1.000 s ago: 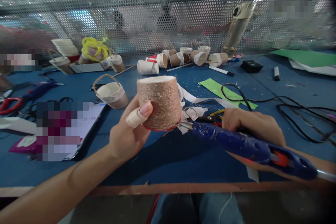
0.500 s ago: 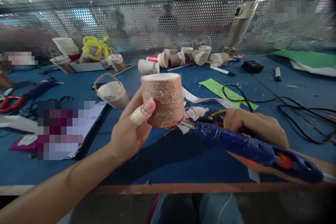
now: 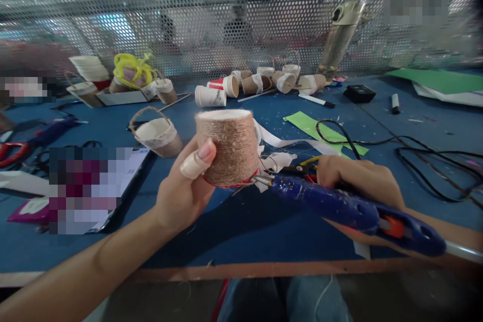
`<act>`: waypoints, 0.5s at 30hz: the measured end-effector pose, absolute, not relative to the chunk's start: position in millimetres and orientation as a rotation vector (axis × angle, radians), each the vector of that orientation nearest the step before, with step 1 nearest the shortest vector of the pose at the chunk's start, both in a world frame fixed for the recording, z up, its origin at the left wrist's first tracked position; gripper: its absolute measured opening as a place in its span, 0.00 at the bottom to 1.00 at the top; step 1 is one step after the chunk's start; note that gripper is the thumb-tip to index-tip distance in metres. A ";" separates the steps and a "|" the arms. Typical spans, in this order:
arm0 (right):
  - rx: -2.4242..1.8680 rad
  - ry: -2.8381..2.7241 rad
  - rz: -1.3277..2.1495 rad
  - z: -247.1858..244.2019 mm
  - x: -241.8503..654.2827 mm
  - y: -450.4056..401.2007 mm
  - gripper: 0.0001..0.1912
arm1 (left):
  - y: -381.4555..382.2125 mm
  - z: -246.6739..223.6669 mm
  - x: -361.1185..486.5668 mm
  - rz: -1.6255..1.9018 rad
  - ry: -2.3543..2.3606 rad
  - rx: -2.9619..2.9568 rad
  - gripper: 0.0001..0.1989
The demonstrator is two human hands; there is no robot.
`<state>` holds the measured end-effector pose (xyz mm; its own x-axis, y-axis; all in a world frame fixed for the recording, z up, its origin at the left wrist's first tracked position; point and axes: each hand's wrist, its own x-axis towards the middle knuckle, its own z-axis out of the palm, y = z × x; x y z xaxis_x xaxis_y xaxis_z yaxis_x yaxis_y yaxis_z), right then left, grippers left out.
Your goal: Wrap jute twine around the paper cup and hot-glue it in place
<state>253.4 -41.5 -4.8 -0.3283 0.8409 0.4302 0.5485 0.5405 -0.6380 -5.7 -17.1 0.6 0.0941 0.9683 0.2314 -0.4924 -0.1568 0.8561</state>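
My left hand (image 3: 188, 186), its thumb wrapped in tape, grips a paper cup (image 3: 228, 148) wound with brown twine. The cup's white end faces up, and a red rim shows at the bottom. My right hand (image 3: 358, 181) is closed around a blue glue gun (image 3: 324, 201) with a glue stick (image 3: 464, 251) out of its back. The gun's metal nozzle lies at the cup's lower right edge, by the red rim; whether it touches cannot be told. Behind the cup lie a white ribbon (image 3: 279, 138) and scraps.
A small twine-handled basket (image 3: 160, 136) stands left of the cup, near a phone (image 3: 124, 181). Red-handled scissors (image 3: 13, 153) lie far left. Several cups and baskets line the back by a perforated metal screen (image 3: 211, 35). A black cable (image 3: 407, 143) loops at right beside green paper (image 3: 313, 126).
The cup has tilted slightly and turned a little in my left hand. The glue gun's nozzle stays at its lower right edge. The whole view has shifted slightly.
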 end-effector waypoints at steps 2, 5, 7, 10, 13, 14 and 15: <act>-1.119 -2.005 0.492 -6.5 254.2 -40.4 0.13 | -18.0 3.5 -4.1 1.447 0.606 1.010 0.13; -1.088 -1.992 0.501 -10.3 255.9 -37.9 0.13 | -18.3 6.4 -3.5 1.465 0.604 0.995 0.14; -1.047 -2.008 0.477 -13.3 257.5 -35.7 0.14 | -18.3 7.3 -4.0 1.468 0.612 0.989 0.15; -0.997 -2.042 0.433 -17.8 260.4 -32.2 0.14 | -18.2 7.9 -4.3 1.465 0.614 0.968 0.15; -0.948 -2.058 0.420 -20.4 262.1 -29.2 0.15 | -17.5 8.2 -4.3 1.467 0.594 0.942 0.13; -0.940 -2.057 0.415 -20.5 262.0 -28.3 0.15 | -17.1 8.2 -4.5 1.467 0.587 0.936 0.12; -0.945 -2.059 0.409 -20.3 261.4 -27.4 0.15 | -16.8 8.1 -4.8 1.467 0.582 0.932 0.12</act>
